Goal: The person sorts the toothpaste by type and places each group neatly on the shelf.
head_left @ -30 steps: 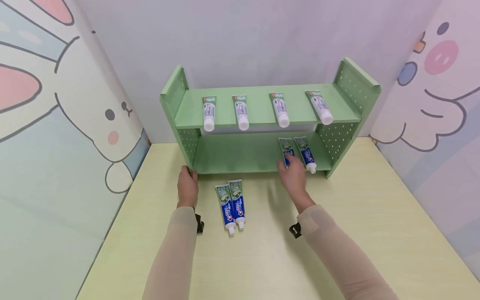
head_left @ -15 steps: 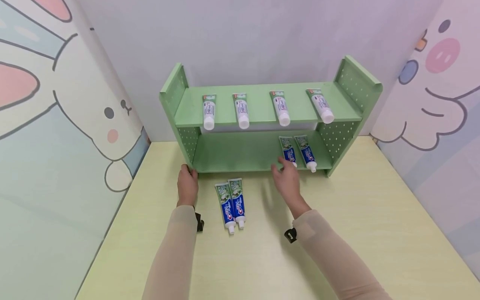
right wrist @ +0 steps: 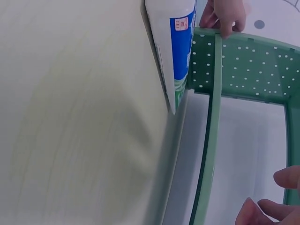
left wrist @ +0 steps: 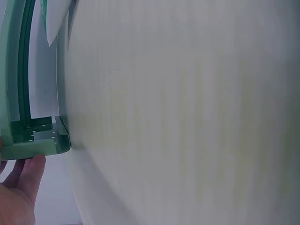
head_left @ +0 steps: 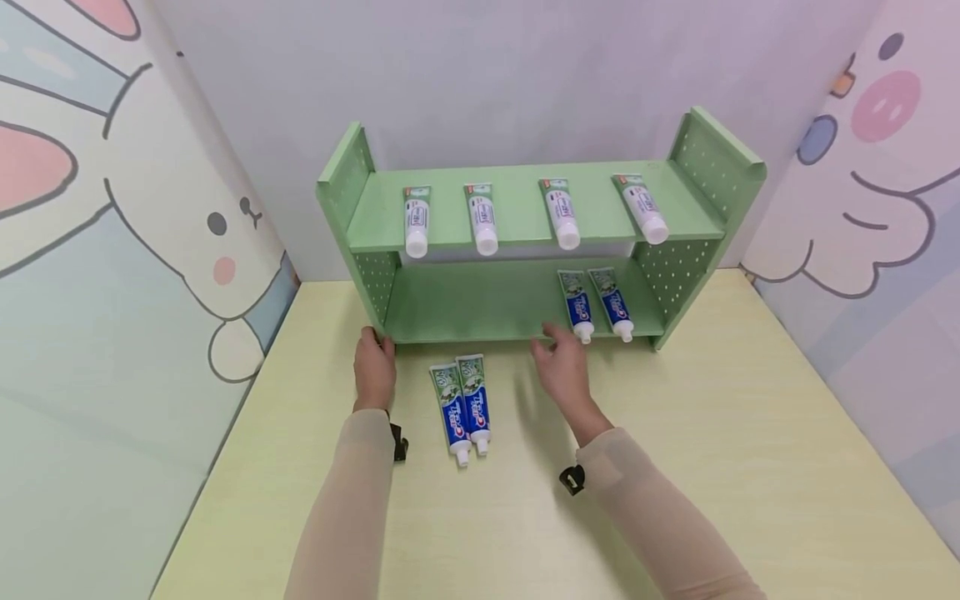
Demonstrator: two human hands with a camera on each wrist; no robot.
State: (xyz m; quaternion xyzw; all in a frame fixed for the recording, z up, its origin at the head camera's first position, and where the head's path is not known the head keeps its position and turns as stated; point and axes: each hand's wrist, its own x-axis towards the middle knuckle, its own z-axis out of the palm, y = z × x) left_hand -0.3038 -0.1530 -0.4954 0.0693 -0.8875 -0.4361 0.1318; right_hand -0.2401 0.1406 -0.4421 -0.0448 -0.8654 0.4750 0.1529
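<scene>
My left hand (head_left: 374, 369) grips the lower left corner of a green two-tier shelf rack (head_left: 465, 335); in the left wrist view the thumb and fingers (left wrist: 32, 176) press on its side panel. My right hand (head_left: 564, 367) hangs before the lower tier with nothing in it, its thumb and fingers (right wrist: 286, 177) loosely bent and apart. Just beyond it, a blue-and-green toothpaste tube (head_left: 577, 308) lies on the lower tier, cap to the front, with another toothpaste tube (head_left: 612, 305) to its right. Two more toothpaste tubes (head_left: 452, 417) (head_left: 475, 406) lie side by side, overlapping, on the table between my hands.
Several white toothpaste tubes (head_left: 483, 218) lie spaced along the upper tier, caps forward. The pale yellow table (head_left: 750, 433) carries the rack near its back edge. Cartoon-printed walls (head_left: 187, 250) stand at both sides, and a plain wall (head_left: 525, 75) behind.
My right hand has let go of the left tube on the lower tier and drawn back to the left and toward me. The left hand stays on the rack.
</scene>
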